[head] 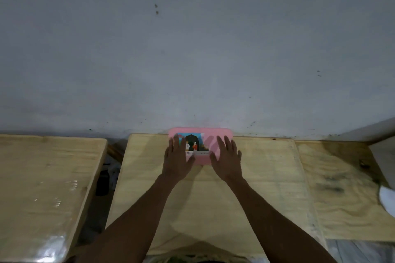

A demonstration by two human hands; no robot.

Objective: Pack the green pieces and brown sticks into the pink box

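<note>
Grip: your left hand (pixel 177 160) and right hand (pixel 227 160) both lie flat on the pink box (pixel 198 130), fingers straight and spread, clasping nothing.
Hand places: left hand covers the lid's 9 o'clock end, right hand its 3 o'clock end, thumbs toward the 6 o'clock edge.
Why so: palms at both ends look meant to press the lid down evenly or steady the box; that is a judgement only.
Box place: at 12 o'clock on the middle table (pixel 256 177), its far edge against the wall (pixel 192 49).
Box look: pink, rounded corners, lid on, a colourful picture label (pixel 193 142) with two small figures between your hands.
Contents: no green pieces or brown sticks show; with the lid on, you cannot tell whether they are inside.
</note>
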